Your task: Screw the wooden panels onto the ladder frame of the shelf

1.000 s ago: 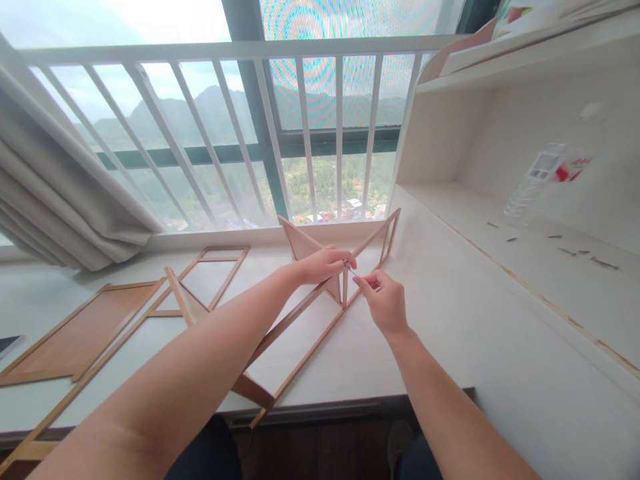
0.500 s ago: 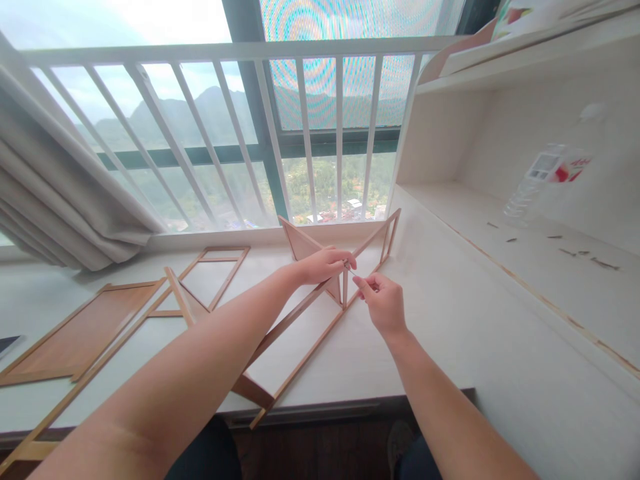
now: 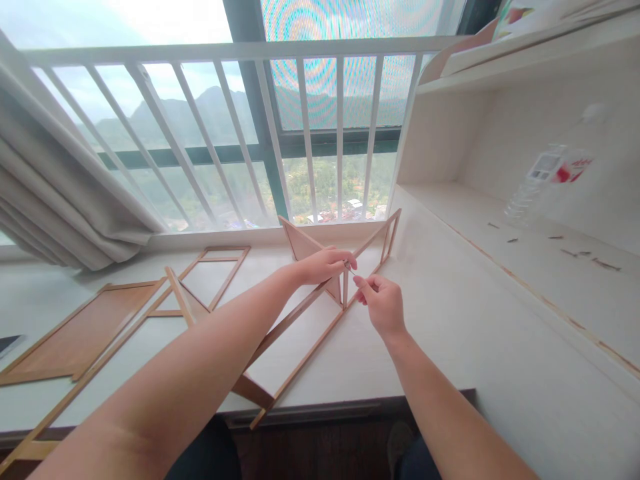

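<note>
Frame (image 3: 287, 325) runs near-left to far-right; left hand (image 3: 324, 265) curled over its top edge, right hand (image 3: 384, 303) just right, pinching thin rod (image 3: 352, 272) angled far-left toward it.

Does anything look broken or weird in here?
Yes. The shelf edge looks chipped, because brown patches break its white. Little dark bits lie scattered near the bottle, which looks untidy. Rainbow rings on the window look odd, maybe just a camera effect.
</note>
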Tool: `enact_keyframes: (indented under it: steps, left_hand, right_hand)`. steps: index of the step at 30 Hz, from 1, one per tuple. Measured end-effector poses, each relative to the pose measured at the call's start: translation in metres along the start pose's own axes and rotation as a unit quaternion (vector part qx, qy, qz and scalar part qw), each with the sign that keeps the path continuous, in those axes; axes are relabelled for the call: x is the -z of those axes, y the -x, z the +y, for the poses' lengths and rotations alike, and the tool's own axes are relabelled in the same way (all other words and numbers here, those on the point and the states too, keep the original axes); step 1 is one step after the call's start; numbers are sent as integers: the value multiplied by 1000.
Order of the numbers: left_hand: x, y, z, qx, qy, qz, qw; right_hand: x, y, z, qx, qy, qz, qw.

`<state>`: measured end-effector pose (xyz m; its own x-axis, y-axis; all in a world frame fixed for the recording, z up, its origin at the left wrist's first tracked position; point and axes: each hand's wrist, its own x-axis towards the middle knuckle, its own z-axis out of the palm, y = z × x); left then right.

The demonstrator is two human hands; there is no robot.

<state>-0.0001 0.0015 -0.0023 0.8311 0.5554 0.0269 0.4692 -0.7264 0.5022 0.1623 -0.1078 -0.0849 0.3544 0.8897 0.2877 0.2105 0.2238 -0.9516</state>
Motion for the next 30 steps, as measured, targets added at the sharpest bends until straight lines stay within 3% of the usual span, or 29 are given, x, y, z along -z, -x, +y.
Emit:
enact_keyframes:
  steps: [12,22,30]
  left_hand:
    - [0,0,1,-2,-4,1,1000]
    - [-1,-1,-2,-3,-6,0,1000]
    - [0,-2,0,-1,-4,0,1000]
  right_hand:
    - [-1,0,1,-21,-23,-10,999]
    - [-5,0,3,-21,-117,-45,992]
    - [-5,1,3,-10,-116,-44,992]
